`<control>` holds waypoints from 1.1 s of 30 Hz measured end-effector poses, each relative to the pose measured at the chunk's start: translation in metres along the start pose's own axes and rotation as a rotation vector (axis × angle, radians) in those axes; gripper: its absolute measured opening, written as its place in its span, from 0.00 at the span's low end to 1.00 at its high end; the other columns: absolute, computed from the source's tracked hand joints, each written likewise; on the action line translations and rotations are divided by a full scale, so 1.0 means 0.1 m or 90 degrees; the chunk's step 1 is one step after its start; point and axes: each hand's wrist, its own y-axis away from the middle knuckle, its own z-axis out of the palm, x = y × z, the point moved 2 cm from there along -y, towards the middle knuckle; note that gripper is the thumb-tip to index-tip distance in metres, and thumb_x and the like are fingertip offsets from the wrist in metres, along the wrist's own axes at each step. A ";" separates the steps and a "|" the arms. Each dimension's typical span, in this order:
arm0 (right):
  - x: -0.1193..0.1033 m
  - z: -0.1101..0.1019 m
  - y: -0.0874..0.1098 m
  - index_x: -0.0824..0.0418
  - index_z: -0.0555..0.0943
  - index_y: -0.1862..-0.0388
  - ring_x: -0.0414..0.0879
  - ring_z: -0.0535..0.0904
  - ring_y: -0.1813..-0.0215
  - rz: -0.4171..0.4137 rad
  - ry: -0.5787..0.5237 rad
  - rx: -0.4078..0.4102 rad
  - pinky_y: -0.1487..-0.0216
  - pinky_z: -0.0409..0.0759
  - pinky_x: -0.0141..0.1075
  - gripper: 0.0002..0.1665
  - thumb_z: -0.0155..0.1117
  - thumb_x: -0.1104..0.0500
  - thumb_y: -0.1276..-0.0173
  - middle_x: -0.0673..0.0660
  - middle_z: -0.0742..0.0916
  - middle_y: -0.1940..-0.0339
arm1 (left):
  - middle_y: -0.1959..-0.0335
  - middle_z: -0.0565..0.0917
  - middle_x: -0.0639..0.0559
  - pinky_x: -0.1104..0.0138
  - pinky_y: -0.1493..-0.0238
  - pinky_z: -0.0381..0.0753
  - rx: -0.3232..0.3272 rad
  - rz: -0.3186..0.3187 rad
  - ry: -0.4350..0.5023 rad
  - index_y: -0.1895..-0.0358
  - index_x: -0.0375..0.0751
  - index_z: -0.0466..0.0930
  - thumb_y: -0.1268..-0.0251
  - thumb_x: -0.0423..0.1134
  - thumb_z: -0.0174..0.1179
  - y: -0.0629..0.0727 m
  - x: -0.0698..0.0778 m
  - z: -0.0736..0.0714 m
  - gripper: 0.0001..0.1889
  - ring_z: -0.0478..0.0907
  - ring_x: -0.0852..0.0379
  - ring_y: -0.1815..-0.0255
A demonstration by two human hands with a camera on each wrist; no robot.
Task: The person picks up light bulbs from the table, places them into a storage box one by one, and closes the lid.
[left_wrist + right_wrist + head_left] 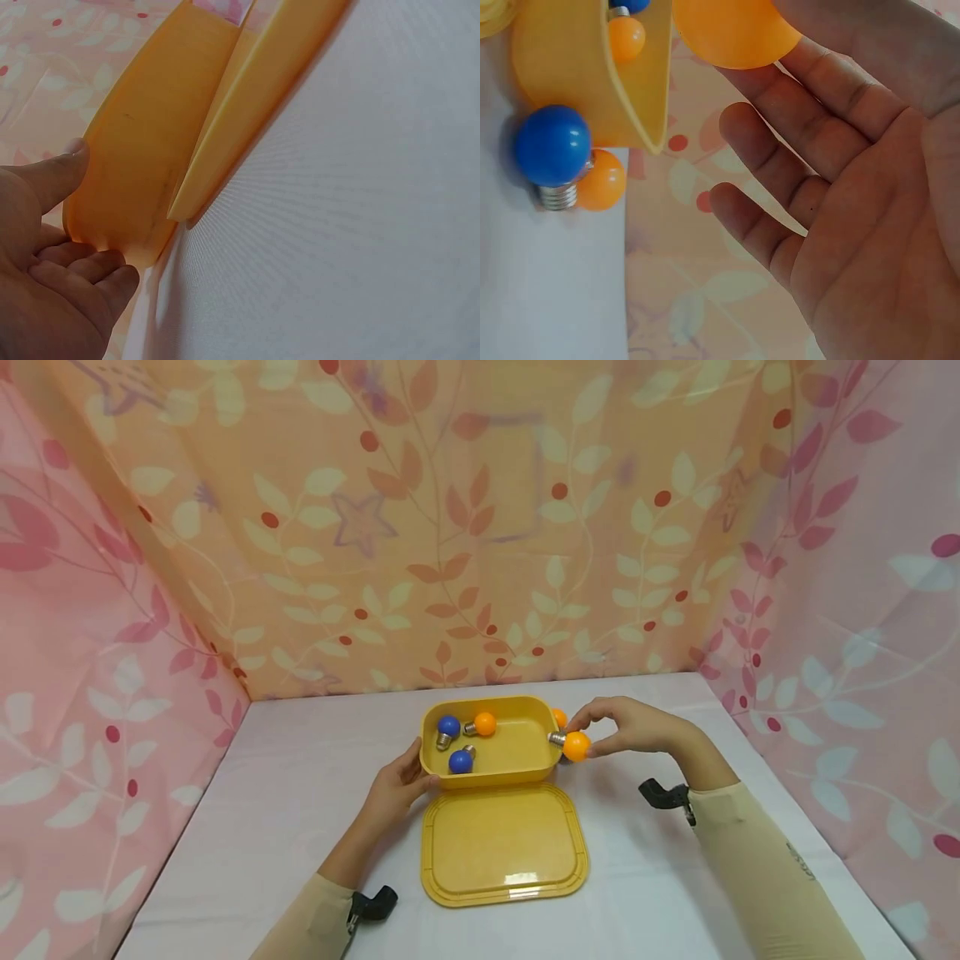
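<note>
Pinching an orange bulb [577,747] between thumb and fingers, the right hand [630,725] holds it at the right edge of the yellow box [525,747]. The smooth, round globe could slip from so light a pinch, or its ridged metal base could snag the rim. Thumb and fingers curled, the left hand [397,781] grips the box's near left corner; a slack hold might let this smooth, plastic-looking, round-cornered tub slide on the white table [315,793], toward whose far edge it sits.

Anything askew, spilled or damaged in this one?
Nothing looks spilled or broken. Only a blue bulb and an orange bulb lie loose outside the yellow box; its lid is off, showing no visible damage.
</note>
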 end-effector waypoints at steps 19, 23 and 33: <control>-0.35 -0.33 -0.80 0.49 0.86 0.46 0.59 0.75 0.38 -0.043 0.068 -0.065 0.31 0.73 0.59 0.21 0.78 0.59 0.38 0.49 0.85 0.45 | 0.18 0.59 0.45 0.68 0.32 0.72 0.001 -0.005 -0.011 0.17 0.45 0.51 0.31 0.40 0.68 0.02 0.00 0.01 0.45 0.62 0.51 0.21; -0.34 -0.34 -0.94 0.52 0.86 0.46 0.58 0.76 0.38 -0.031 0.077 -0.075 0.28 0.72 0.60 0.20 0.77 0.61 0.37 0.50 0.86 0.45 | 0.18 0.58 0.47 0.67 0.31 0.71 0.003 -0.002 -0.011 0.17 0.47 0.51 0.30 0.39 0.68 0.01 -0.01 -0.01 0.44 0.62 0.51 0.20; -0.20 -0.26 -1.21 0.48 0.86 0.46 0.58 0.76 0.36 0.013 0.128 -0.073 0.30 0.76 0.55 0.20 0.78 0.59 0.37 0.47 0.87 0.47 | 0.19 0.59 0.45 0.67 0.32 0.72 0.008 0.006 -0.010 0.17 0.43 0.51 0.30 0.38 0.67 0.02 0.02 0.00 0.44 0.62 0.50 0.21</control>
